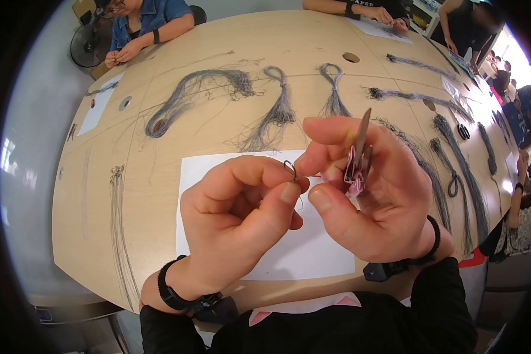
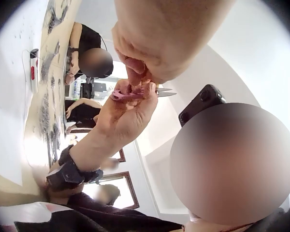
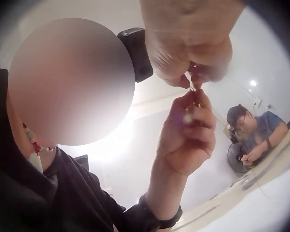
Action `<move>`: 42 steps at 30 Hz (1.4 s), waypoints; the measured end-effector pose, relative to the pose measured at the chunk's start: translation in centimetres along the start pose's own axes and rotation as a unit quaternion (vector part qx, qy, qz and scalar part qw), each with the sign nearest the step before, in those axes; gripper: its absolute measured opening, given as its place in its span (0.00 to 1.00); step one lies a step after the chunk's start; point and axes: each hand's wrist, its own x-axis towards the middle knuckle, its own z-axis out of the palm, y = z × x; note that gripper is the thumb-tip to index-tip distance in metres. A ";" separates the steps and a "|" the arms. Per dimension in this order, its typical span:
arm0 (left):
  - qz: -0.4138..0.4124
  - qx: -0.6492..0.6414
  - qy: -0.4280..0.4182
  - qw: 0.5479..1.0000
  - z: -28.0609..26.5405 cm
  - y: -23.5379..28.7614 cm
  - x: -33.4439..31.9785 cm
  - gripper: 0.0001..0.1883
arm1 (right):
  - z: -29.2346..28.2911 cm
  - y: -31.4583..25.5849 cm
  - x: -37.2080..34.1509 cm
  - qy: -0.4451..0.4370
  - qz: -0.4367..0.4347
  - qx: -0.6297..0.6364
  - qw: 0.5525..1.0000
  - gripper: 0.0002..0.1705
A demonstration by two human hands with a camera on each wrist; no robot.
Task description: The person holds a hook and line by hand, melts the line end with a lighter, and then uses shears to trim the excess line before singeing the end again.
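My left hand [image 1: 236, 206] pinches a small dark fish hook [image 1: 290, 170] between thumb and index finger, its bend standing up above the fingertips. A thin reddish strand [image 1: 314, 176] runs from there toward my right fingertips. Small scissors with pink handles [image 1: 355, 187] lie in my right hand [image 1: 395, 194], blades spread and pointing up, away from the hook. Both hands meet fingertip to fingertip over a white sheet of paper [image 1: 312, 253]. In the left wrist view the scissors [image 2: 128, 95] show beside the right fingers. The right wrist view shows my left hand [image 3: 186, 140] from below.
Bundles of grey line lie across the table, among them a looped bundle [image 1: 280, 112] and a wide coil [image 1: 183, 88]. Several hooked lines [image 1: 118, 200] lie at the left. Other people sit around the far edge, one in a denim shirt [image 1: 168, 12].
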 end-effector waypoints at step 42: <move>0.029 0.107 -0.023 0.994 0.3 -1.1 0.0 0.04 | 0.7 1.1 0.3 -0.014 -0.136 -0.120 0.983 0.16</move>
